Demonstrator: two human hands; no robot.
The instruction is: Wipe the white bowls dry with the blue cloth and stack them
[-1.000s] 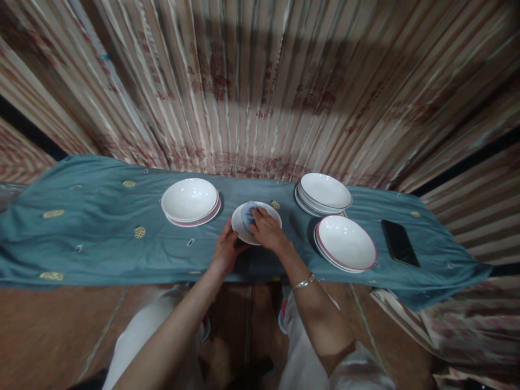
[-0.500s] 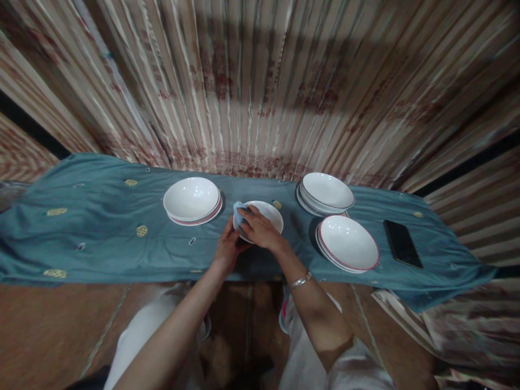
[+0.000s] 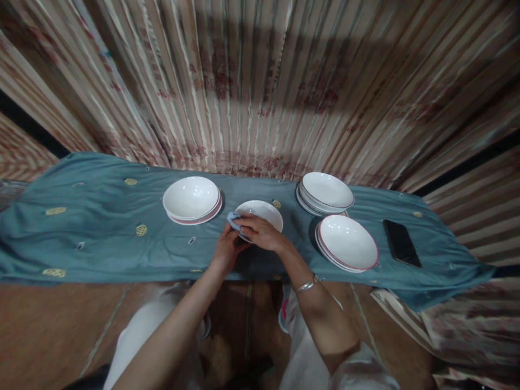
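Note:
In front of me a white bowl (image 3: 266, 213) is held low over the cloth-covered table. My left hand (image 3: 228, 246) grips its near left edge, with the fingers partly hidden beneath. A light blue cloth (image 3: 233, 219) is bunched at the bowl's left rim. My right hand (image 3: 260, 230) reaches across the bowl and presses this cloth against the rim, fingers closed on it. A silver bangle (image 3: 307, 283) is on the right wrist.
A stack of white bowls (image 3: 190, 197) stands to the left. Two more stacks, dark-rimmed bowls (image 3: 327, 190) and red-rimmed bowls (image 3: 348, 242), stand to the right, beside a black phone (image 3: 401, 243). Behind the teal tablecloth (image 3: 101, 227) hangs a pleated curtain (image 3: 252, 97).
My right hand has slid the blue cloth slightly left and nearer to me, from inside the bowl to its left rim. The left hand keeps its grip. The stacks have not moved.

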